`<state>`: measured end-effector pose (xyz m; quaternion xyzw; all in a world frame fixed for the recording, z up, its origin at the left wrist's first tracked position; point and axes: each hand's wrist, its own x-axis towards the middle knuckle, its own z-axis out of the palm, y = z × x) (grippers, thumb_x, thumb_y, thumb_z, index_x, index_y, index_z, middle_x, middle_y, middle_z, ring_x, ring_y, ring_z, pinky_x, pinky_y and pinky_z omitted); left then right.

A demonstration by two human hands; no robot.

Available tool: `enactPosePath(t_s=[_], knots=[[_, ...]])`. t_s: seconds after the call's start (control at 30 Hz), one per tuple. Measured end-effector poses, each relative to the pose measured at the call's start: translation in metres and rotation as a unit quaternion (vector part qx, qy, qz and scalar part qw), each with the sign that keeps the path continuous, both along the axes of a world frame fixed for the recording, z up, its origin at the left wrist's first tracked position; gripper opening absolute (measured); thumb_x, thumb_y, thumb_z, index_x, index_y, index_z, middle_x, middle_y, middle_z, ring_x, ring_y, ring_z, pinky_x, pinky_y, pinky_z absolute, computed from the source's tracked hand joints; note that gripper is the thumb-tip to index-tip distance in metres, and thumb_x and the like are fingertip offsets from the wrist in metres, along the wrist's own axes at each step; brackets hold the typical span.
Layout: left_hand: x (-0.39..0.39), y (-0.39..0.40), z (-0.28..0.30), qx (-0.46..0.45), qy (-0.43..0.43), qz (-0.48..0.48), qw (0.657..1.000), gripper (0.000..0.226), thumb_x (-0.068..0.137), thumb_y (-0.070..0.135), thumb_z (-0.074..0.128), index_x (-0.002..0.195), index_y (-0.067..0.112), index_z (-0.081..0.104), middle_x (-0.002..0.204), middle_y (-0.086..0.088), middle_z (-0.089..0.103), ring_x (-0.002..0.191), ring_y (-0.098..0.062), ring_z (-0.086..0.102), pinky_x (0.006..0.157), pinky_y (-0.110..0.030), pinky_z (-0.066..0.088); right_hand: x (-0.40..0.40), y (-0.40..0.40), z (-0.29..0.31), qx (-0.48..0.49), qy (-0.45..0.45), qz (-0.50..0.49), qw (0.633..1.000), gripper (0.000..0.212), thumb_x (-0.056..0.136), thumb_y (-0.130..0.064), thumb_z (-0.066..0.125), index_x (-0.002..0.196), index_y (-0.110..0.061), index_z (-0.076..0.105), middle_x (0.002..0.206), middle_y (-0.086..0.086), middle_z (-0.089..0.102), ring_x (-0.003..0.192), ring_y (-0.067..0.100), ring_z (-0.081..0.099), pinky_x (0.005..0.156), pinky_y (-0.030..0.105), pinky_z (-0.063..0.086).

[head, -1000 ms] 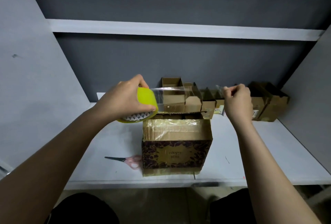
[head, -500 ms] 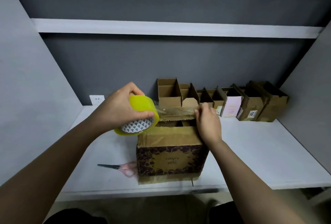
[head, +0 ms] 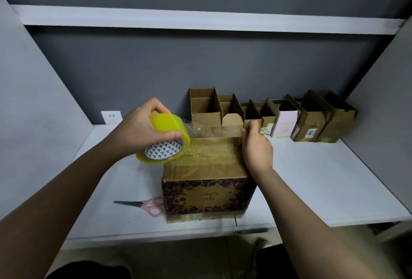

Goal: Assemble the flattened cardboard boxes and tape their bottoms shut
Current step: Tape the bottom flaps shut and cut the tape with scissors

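I have the cardboard box (head: 207, 180) sitting bottom-up at the centre of the frame, on the white table (head: 323, 180) near its front edge. My left hand (head: 142, 131) grips the yellow tape roll (head: 166, 139) just off the box's upper-left corner, fingers curled round the rim. My right hand (head: 256, 145) pinches the free end of the clear tape strip (head: 214, 131) at the box's far right corner (whether the end already sticks to the cardboard, I cannot tell). The strip runs left to right between the 2 hands, hanging just above the far edge, parallel to the centre seam, which lies nearer me and already looks taped. I judge the next move is to lower the strip flat; the right hand is closest to the cardboard. Scissors (head: 142, 205) lie at the box's lower left, nearer the left hand. Finished boxes (head: 263, 113) line the back wall.
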<state>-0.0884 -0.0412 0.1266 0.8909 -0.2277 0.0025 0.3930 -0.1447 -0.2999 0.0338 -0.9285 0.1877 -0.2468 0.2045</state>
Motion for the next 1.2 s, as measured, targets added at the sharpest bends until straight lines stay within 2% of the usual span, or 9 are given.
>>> enactPosePath(t_s=[0.27,0.33,0.43,0.5,0.57,0.7,0.87,1.2], knots=[[0.01,-0.01,-0.009,0.06,0.01,-0.027,0.998,0.048,0.061,0.046,0.084,0.093,0.03,0.051,0.095,0.009,0.059,0.086,-0.01,0.06,0.069,-0.033,0.052,-0.001,0.001,-0.001,0.012,-0.016,-0.007,1.0,0.022,0.103,-0.03,0.032,0.109,-0.012,0.042,0.089,0.014,0.065,0.079,0.037,0.06,0.066,0.04,0.044],[0.012,-0.013,-0.008,0.073,0.012,-0.027,0.997,0.048,0.064,0.046,0.083,0.094,0.029,0.05,0.093,0.008,0.06,0.085,-0.011,0.06,0.07,-0.036,0.052,0.0,-0.002,-0.004,0.046,-0.031,-0.016,0.998,0.021,0.103,-0.03,0.034,0.108,-0.012,0.043,0.087,0.012,0.066,0.079,0.037,0.061,0.066,0.039,0.044],[0.012,-0.019,-0.005,0.094,0.013,-0.04,0.995,0.048,0.066,0.045,0.081,0.095,0.027,0.049,0.09,0.007,0.06,0.082,-0.011,0.06,0.063,-0.032,0.05,-0.003,-0.011,-0.005,0.214,-0.084,-0.007,0.973,0.014,0.102,-0.03,0.037,0.1,-0.019,0.043,0.08,0.001,0.071,0.077,0.022,0.067,0.071,0.035,0.05],[0.012,-0.023,-0.002,0.127,0.009,-0.049,0.991,0.048,0.067,0.047,0.08,0.097,0.028,0.048,0.09,0.007,0.06,0.08,-0.01,0.059,0.056,-0.026,0.045,-0.009,-0.019,0.001,0.367,-0.121,-0.006,0.922,0.012,0.103,-0.026,0.038,0.093,-0.021,0.043,0.078,0.004,0.071,0.073,0.017,0.069,0.069,0.034,0.054],[0.013,-0.028,0.001,0.155,0.008,-0.053,0.987,0.049,0.067,0.049,0.079,0.097,0.029,0.046,0.092,0.007,0.059,0.081,-0.012,0.06,0.053,-0.023,0.042,-0.018,-0.026,0.009,0.433,-0.127,-0.017,0.892,0.012,0.103,-0.022,0.04,0.093,-0.017,0.044,0.078,0.008,0.07,0.069,0.02,0.068,0.063,0.031,0.054],[0.013,-0.033,0.003,0.172,0.01,-0.06,0.983,0.047,0.068,0.047,0.08,0.097,0.029,0.046,0.094,0.005,0.058,0.084,-0.014,0.06,0.052,-0.023,0.041,-0.03,-0.039,0.009,0.445,-0.086,-0.037,0.891,0.015,0.1,-0.022,0.048,0.092,-0.009,0.048,0.081,0.007,0.066,0.067,0.021,0.066,0.06,0.028,0.05],[0.011,-0.031,0.006,0.152,0.01,-0.069,0.986,0.043,0.068,0.043,0.081,0.091,0.029,0.047,0.089,0.009,0.057,0.079,-0.009,0.058,0.054,-0.023,0.041,-0.037,-0.037,-0.006,0.437,-0.038,-0.039,0.898,0.019,0.098,-0.024,0.05,0.09,-0.007,0.051,0.084,0.005,0.059,0.068,0.016,0.061,0.061,0.028,0.047],[0.011,-0.025,0.005,0.128,0.022,-0.076,0.989,0.042,0.07,0.038,0.081,0.094,0.028,0.048,0.09,0.009,0.057,0.079,-0.006,0.057,0.054,-0.022,0.042,-0.036,-0.02,-0.021,0.461,-0.067,-0.055,0.883,0.018,0.098,-0.024,0.051,0.091,-0.007,0.05,0.08,0.002,0.058,0.07,0.013,0.058,0.066,0.031,0.046]])
